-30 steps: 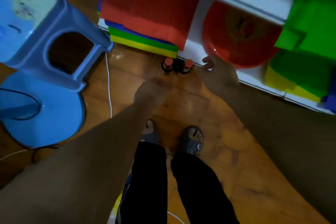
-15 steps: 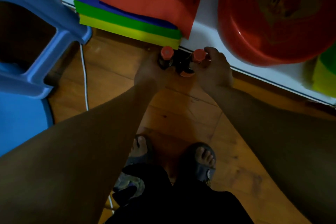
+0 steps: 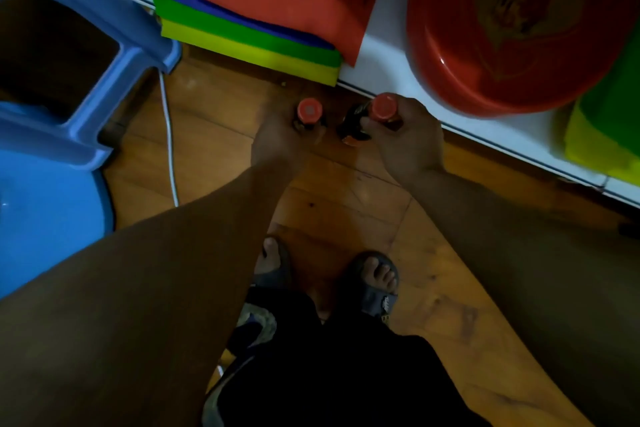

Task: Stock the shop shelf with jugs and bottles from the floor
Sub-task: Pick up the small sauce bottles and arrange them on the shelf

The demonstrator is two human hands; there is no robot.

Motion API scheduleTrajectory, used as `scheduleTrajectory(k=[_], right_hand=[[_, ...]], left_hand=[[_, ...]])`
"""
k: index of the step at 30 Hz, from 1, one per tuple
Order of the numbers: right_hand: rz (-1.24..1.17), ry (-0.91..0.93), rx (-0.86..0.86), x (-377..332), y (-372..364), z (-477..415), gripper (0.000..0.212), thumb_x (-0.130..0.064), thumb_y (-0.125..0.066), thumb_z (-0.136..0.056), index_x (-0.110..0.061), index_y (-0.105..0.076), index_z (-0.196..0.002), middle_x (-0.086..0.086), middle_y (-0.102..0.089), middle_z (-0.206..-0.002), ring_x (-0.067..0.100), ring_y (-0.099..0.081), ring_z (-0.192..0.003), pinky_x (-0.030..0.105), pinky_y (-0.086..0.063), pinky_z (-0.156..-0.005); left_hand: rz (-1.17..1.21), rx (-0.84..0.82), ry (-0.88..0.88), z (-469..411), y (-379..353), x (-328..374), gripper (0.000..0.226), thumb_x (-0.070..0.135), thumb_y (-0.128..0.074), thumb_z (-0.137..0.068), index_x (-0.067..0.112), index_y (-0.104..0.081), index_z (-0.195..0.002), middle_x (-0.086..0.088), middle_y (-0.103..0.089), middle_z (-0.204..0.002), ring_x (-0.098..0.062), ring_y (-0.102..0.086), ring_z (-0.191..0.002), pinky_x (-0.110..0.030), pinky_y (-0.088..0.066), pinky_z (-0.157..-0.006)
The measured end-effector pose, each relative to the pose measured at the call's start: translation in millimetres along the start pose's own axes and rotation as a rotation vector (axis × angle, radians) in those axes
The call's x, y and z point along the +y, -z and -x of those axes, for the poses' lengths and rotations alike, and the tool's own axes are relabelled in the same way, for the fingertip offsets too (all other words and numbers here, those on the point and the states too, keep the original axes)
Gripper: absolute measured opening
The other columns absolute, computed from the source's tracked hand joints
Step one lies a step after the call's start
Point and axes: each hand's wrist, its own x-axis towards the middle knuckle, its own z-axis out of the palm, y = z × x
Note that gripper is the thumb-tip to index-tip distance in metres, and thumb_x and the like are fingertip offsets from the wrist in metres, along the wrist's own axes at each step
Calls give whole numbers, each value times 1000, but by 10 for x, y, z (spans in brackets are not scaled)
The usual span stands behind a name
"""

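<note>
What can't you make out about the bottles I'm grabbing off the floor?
Head view only.
Dark, red-capped bottle in the left hand: body hidden beneath cap and fingers.
Matching red-capped bottle in the right hand: body hidden by that hand.
Dark object between them: too dim and blurred to identify.

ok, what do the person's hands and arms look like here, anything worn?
Left hand and right hand are bare: no gloves, and no rings that I can make out in the dim light. Left forearm and right forearm are bare too, no sleeve, watch or band in view.
</note>
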Motion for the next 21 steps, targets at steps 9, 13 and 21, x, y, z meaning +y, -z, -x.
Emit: scheduleTrajectory(k=[9,13,21], right_hand=[[-15,51,-5,-1234,1042,885,34,-27,-72,-84,-18,-66,-116,3,-65,-116,18,-59,-105,28,-46,-88],[0,124,37,-1970,1579,1326,25,-26,-72,-83,-18,-69,-106,-4,-61,-99,13,-55,-90,21,-35,-72],[-51,239,170,-3296,2689,2114,15,-23,-73,-80,-17,-72,-93,-5,-57,-79,8,-51,-69,21,-39,-67]], left_hand=[[22,-30,-45,1213,1069,871,47,33,-73,-82,25,-60,-127,-6,-66,-121,-27,-59,-111,-42,-49,-93],[93,-35,-87,1782,1580,1455,53,49,-72,-67,34,-63,-118,1,-68,-113,-23,-61,-105,-41,-49,-92],[192,-25,-260,2736,2558,2553,35,28,-79,-74,24,-67,-106,5,-68,-91,-15,-61,-92,-29,-46,-84]])
